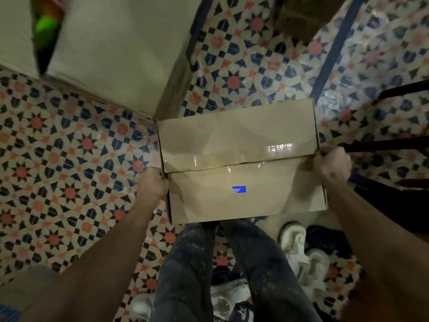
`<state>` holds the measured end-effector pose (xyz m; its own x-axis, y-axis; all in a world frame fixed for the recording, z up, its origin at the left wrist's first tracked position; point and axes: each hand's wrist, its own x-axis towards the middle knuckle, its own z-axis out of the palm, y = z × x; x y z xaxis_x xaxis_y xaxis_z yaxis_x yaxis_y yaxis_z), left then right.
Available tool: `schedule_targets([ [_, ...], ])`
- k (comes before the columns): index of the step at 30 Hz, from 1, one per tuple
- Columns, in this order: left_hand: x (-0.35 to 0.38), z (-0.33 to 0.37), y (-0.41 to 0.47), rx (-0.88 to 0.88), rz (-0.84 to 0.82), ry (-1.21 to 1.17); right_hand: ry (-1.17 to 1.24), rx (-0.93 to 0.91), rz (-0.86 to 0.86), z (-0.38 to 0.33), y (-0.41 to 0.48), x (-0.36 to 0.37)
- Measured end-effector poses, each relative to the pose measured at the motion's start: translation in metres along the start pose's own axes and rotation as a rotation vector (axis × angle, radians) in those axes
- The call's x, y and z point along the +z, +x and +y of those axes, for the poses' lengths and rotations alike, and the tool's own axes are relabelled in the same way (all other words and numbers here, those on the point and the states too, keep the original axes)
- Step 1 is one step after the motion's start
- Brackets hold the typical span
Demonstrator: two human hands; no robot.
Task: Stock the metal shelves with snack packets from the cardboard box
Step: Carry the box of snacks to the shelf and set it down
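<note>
- Head view: your left hand and right hand curl their fingers around opposite ends of the taped brown cardboard box, over patterned floor tiles.
- With side grips only, it could slip and drop.

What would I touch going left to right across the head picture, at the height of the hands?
Star-patterned tiled floor → left hand → closed brown cardboard box → right hand

cardboard box contents hidden, blue label illegible
</note>
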<state>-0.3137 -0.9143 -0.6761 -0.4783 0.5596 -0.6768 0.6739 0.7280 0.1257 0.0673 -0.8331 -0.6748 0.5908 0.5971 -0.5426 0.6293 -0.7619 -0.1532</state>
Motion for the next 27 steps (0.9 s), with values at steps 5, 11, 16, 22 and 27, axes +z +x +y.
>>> schedule_targets([
  [5,-0.021,0.066,-0.049,0.076,-0.07,0.046,0.057,0.086,0.053,0.029,-0.002,-0.088],
  [11,-0.056,0.15,-0.104,0.189,-0.025,0.151,0.116,0.156,0.136,0.048,-0.001,-0.188],
  [16,-0.094,0.213,-0.119,0.236,-0.009,0.157,0.169,0.196,0.2,0.039,0.001,-0.25],
  [22,-0.168,0.302,-0.12,0.314,0.077,0.106,0.278,0.219,0.259,0.002,0.007,-0.321],
  [27,-0.221,0.373,-0.098,0.369,0.126,0.107,0.328,0.197,0.292,-0.045,0.038,-0.364],
])
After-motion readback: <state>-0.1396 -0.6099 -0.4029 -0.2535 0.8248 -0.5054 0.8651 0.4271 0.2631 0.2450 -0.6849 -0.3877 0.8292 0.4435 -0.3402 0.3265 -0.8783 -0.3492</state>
